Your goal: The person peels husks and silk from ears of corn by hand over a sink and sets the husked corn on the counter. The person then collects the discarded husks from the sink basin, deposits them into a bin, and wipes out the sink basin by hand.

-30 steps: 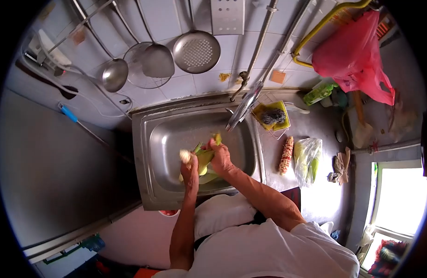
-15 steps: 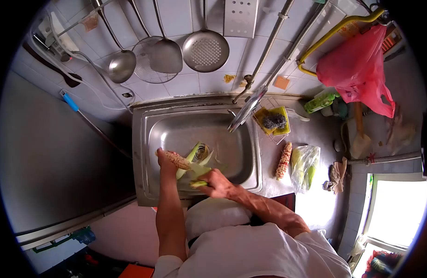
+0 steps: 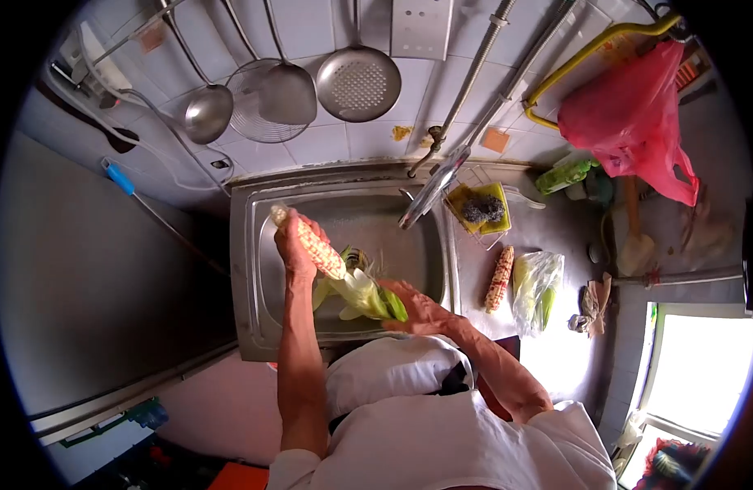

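My left hand (image 3: pixel 293 245) is wrapped around a partly husked corn cob (image 3: pixel 321 251) with pale and reddish kernels, tilted over the sink. Pale green husk (image 3: pixel 361 294) still hangs from the cob's lower right end. At the green tip of that husk is my right hand (image 3: pixel 421 310), its fingers spread apart on either side; whether they touch the leaf is hard to tell. Beneath the cob, loose husk leaves (image 3: pixel 352 313) lie in the steel sink (image 3: pixel 270 302) around the drain, partly hidden.
On the counter to the right lie another husked cob (image 3: pixel 500 279) and a clear plastic bag (image 3: pixel 537 294) with something green inside. A wire rack holds a yellow sponge (image 3: pixel 495 214) and a steel scourer (image 3: pixel 479 207). The faucet (image 3: pixel 429 196) reaches over the sink's right side.
My left hand has risen with the cob, which now points more steeply up-left. My right hand has moved right and up, and its closed fingers have spread. The husk is stretched out rightward.
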`<action>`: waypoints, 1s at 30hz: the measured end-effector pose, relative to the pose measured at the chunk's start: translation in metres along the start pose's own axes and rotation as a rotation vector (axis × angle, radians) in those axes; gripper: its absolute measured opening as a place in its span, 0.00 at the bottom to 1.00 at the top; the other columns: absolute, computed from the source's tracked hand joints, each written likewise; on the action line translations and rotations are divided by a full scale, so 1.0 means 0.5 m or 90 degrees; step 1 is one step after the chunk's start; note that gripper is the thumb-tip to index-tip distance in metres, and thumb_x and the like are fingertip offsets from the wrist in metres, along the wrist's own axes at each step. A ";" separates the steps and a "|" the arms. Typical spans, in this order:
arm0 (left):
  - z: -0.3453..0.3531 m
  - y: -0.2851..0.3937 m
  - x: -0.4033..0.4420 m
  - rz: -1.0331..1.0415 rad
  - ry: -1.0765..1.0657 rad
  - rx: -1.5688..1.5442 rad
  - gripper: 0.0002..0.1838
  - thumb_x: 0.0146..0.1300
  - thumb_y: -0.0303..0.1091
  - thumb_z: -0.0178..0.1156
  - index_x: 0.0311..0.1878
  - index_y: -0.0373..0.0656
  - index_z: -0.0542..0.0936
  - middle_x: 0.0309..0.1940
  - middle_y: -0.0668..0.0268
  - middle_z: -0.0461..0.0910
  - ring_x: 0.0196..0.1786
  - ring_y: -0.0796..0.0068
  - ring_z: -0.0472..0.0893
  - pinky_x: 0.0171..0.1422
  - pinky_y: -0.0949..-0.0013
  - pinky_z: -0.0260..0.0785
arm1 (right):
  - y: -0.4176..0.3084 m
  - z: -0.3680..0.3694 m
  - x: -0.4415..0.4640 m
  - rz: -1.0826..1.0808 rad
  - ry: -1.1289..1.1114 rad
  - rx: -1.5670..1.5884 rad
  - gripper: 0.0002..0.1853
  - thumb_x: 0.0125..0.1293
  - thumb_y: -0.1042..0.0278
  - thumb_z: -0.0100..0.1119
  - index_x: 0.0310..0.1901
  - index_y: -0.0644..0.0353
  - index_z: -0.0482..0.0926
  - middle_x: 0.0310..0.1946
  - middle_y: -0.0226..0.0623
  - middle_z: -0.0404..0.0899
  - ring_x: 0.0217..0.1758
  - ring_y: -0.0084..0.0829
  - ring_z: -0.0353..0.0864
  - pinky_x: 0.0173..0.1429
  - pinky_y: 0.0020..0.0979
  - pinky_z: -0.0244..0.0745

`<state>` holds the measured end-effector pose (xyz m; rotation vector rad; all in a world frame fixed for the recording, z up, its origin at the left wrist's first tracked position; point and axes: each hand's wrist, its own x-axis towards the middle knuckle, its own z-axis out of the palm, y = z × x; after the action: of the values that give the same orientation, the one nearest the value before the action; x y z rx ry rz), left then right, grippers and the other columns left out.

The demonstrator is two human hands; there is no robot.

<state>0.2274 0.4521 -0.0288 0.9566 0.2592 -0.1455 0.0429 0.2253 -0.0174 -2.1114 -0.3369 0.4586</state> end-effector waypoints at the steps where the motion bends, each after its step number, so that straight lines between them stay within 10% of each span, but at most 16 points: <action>1: 0.018 0.000 -0.016 0.019 -0.041 0.028 0.23 0.70 0.54 0.60 0.32 0.41 0.73 0.19 0.61 0.72 0.20 0.65 0.76 0.26 0.61 0.71 | -0.019 -0.002 0.019 0.002 0.006 0.003 0.43 0.63 0.54 0.70 0.75 0.59 0.59 0.71 0.56 0.66 0.75 0.52 0.65 0.77 0.47 0.62; 3: 0.047 -0.006 -0.049 -0.004 -0.076 0.019 0.24 0.70 0.54 0.59 0.32 0.41 0.73 0.19 0.61 0.72 0.20 0.65 0.75 0.25 0.61 0.70 | -0.051 -0.001 0.061 -0.029 0.180 -0.045 0.46 0.64 0.51 0.70 0.76 0.60 0.56 0.71 0.57 0.67 0.74 0.53 0.67 0.75 0.49 0.64; 6: 0.061 -0.021 -0.077 -0.064 -0.118 -0.040 0.23 0.71 0.54 0.58 0.33 0.40 0.73 0.20 0.61 0.72 0.20 0.65 0.74 0.26 0.61 0.69 | -0.012 0.047 0.132 0.027 0.061 0.091 0.48 0.64 0.49 0.71 0.76 0.64 0.56 0.68 0.57 0.71 0.71 0.54 0.71 0.73 0.48 0.66; 11: 0.072 0.022 -0.110 -0.073 -0.194 -0.078 0.24 0.70 0.60 0.53 0.34 0.46 0.71 0.22 0.67 0.68 0.22 0.70 0.68 0.30 0.63 0.66 | -0.031 0.052 0.105 0.086 -0.107 0.656 0.25 0.70 0.43 0.67 0.48 0.60 0.77 0.32 0.26 0.74 0.32 0.18 0.75 0.38 0.23 0.72; 14: 0.059 0.029 -0.117 -0.094 -0.202 -0.158 0.25 0.70 0.62 0.52 0.34 0.47 0.70 0.22 0.69 0.67 0.22 0.73 0.66 0.29 0.64 0.64 | -0.047 0.051 0.088 0.082 -0.099 0.807 0.24 0.72 0.43 0.63 0.45 0.60 0.77 0.31 0.25 0.74 0.31 0.18 0.71 0.36 0.23 0.68; 20: 0.053 0.019 -0.110 -0.094 -0.063 -0.147 0.25 0.69 0.62 0.55 0.33 0.48 0.71 0.23 0.69 0.67 0.22 0.73 0.66 0.29 0.64 0.63 | -0.029 0.071 0.101 0.046 0.046 0.395 0.33 0.76 0.34 0.50 0.41 0.64 0.80 0.18 0.31 0.71 0.23 0.27 0.71 0.31 0.33 0.68; 23: 0.048 0.018 -0.102 -0.124 0.027 -0.148 0.25 0.68 0.63 0.57 0.32 0.48 0.71 0.22 0.70 0.67 0.21 0.73 0.66 0.28 0.65 0.63 | -0.051 0.069 0.106 0.092 0.112 0.164 0.31 0.75 0.35 0.50 0.43 0.63 0.81 0.26 0.51 0.82 0.34 0.55 0.84 0.40 0.50 0.74; 30: -0.053 0.050 -0.049 -0.180 0.063 -0.013 0.29 0.63 0.67 0.64 0.36 0.48 0.73 0.21 0.70 0.71 0.21 0.73 0.71 0.26 0.67 0.69 | -0.008 0.110 0.044 -0.259 0.185 -0.258 0.23 0.76 0.41 0.51 0.41 0.56 0.78 0.30 0.46 0.82 0.38 0.50 0.85 0.41 0.49 0.78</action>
<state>0.2056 0.4884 -0.0169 0.9051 0.4861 -0.3542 0.0380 0.2771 -0.0464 -2.3746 -0.7160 -0.1698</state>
